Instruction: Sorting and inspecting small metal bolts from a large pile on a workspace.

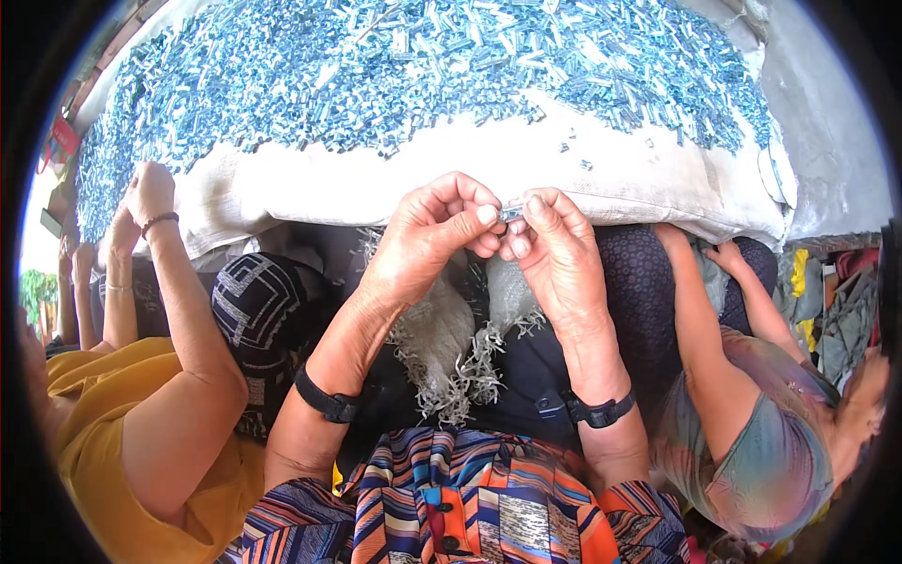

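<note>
Between my two hands, just off the near edge of the white cloth, is a small shiny blue-silver strip (511, 213). My left hand (442, 226) pinches its left end between thumb and fingers. My right hand (561, 235) closes on the other end, thumb on top. Fingertips cover most of the strip, so its full shape is hidden. Beyond my hands a wide heap of similar small blue and silver pieces (404, 70) spreads over the white cloth (329, 188). The pieces at the left look short, and longer strips lie toward the right.
On my left sits a person in a yellow top (141, 423), hands at the heap's edge. A person in a multicoloured top (752, 432) sits close on my right, one hand near the cloth's edge. Frayed woven sacking (442, 348) covers my lap. A few loose pieces (584, 164) lie apart on the cloth.
</note>
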{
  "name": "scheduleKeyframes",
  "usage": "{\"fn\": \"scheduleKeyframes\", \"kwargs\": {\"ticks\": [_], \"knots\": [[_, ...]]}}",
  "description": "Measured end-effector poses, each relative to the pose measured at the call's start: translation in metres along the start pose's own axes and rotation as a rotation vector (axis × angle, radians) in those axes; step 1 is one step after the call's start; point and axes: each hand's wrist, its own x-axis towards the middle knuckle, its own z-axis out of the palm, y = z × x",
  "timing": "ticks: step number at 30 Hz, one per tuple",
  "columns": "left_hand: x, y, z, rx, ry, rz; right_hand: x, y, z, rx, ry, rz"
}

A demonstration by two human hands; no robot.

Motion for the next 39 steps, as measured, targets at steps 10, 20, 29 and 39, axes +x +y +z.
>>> {"fn": "scheduleKeyframes", "kwargs": {"ticks": [10, 20, 29, 39], "knots": [[-0.008, 0.005, 0.008, 0.389, 0.028, 0.200, -0.001, 0.008, -0.008, 0.154, -0.054, 0.114], [-0.015, 0.007, 0.010, 0.546, -0.053, 0.241, -0.009, 0.008, -0.012, 0.169, -0.084, 0.157], [-0.016, 0.002, 0.011, 0.083, 0.022, 0.134, -0.005, 0.006, -0.007, 0.127, -0.100, 0.079], [-0.015, -0.010, 0.003, 0.016, 0.084, 0.117, -0.005, 0.010, -0.012, 0.063, -0.052, 0.030]]}}
